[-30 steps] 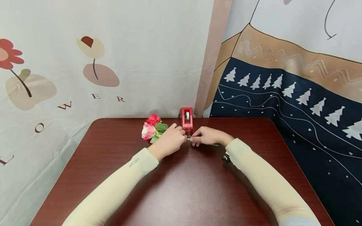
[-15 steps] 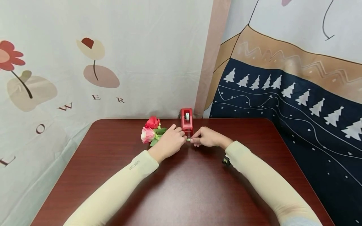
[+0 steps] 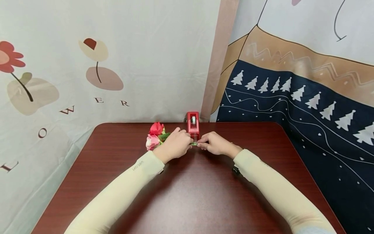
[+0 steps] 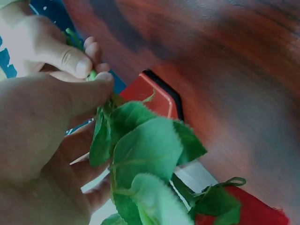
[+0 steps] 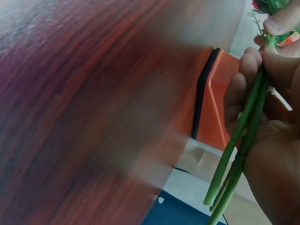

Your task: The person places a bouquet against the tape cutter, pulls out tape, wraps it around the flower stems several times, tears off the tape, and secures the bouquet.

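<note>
My left hand (image 3: 176,144) pinches a bunch of roses by the stems, just below the leaves (image 4: 147,145). A red rose (image 3: 156,128) and a pink-and-white rose (image 3: 152,142) point left beyond it. Close by on the right, my right hand (image 3: 214,144) pinches the same green stems (image 5: 253,110) between thumb and fingers; their cut ends run down past its palm in the right wrist view. Right behind the hands stands a red tape dispenser (image 3: 193,130). A clear strip, apparently tape (image 3: 195,138), reaches from its front toward the stems; its end is hard to make out.
The dark red-brown table (image 3: 195,195) spreads toward me. A pale curtain with printed flowers (image 3: 160,65) hangs behind its back edge, and a navy cloth with white trees (image 3: 263,100) hangs at the right.
The rose heads have turned and dropped slightly toward me. Stem ends that showed beyond my right hand are now hidden in the head view. Both hands stay nearly in place.
</note>
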The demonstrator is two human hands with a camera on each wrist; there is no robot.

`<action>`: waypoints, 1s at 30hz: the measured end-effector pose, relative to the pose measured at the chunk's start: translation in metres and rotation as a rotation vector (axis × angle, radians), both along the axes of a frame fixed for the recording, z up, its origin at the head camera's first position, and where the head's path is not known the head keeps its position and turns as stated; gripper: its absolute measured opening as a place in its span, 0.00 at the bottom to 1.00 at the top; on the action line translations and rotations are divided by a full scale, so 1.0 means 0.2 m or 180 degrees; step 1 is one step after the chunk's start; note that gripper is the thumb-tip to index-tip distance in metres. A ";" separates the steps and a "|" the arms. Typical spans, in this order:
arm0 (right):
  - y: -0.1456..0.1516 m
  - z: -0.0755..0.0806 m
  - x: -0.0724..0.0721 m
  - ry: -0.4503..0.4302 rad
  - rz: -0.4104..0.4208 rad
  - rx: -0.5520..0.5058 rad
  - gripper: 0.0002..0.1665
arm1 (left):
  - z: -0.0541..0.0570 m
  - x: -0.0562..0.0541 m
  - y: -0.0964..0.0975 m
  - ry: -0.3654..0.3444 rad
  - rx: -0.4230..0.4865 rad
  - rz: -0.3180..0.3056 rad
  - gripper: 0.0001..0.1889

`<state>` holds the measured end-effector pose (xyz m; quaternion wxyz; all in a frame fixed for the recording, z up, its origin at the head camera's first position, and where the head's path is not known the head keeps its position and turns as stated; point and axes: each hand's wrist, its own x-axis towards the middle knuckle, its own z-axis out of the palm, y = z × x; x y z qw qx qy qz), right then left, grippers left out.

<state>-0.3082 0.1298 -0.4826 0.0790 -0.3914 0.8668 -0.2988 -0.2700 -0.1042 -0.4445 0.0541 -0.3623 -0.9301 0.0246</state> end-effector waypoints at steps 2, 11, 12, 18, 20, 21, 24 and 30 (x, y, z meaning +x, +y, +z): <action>0.00 -0.01 0.00 0.0121 0.0029 -0.0012 0.08 | 0.02 -0.01 0.00 -0.0214 0.0001 0.0050 0.07; 0.01 -0.01 0.03 0.0617 0.0043 0.0093 0.11 | 0.07 -0.09 0.02 -0.1186 0.0084 0.0210 0.09; 0.01 -0.01 0.04 0.0655 0.0053 0.0103 0.11 | 0.08 -0.10 0.02 -0.1277 0.0085 0.0214 0.10; 0.02 -0.02 0.05 0.0852 0.0050 0.0120 0.10 | 0.09 -0.15 0.00 -0.1714 0.0142 0.0198 0.13; 0.02 -0.02 0.05 0.0927 0.0050 0.0110 0.09 | 0.09 -0.17 -0.01 -0.1857 0.0179 0.0161 0.13; 0.01 -0.02 0.06 0.0962 0.0057 0.0091 0.09 | 0.09 -0.18 -0.01 -0.1926 0.0199 0.0138 0.13; 0.01 -0.03 0.06 0.1137 0.0083 0.0081 0.07 | 0.09 -0.19 -0.02 -0.2028 0.0219 0.0083 0.13; 0.00 -0.05 0.07 0.1259 0.0026 0.0057 0.07 | 0.08 -0.19 -0.02 -0.1946 0.0235 0.0067 0.13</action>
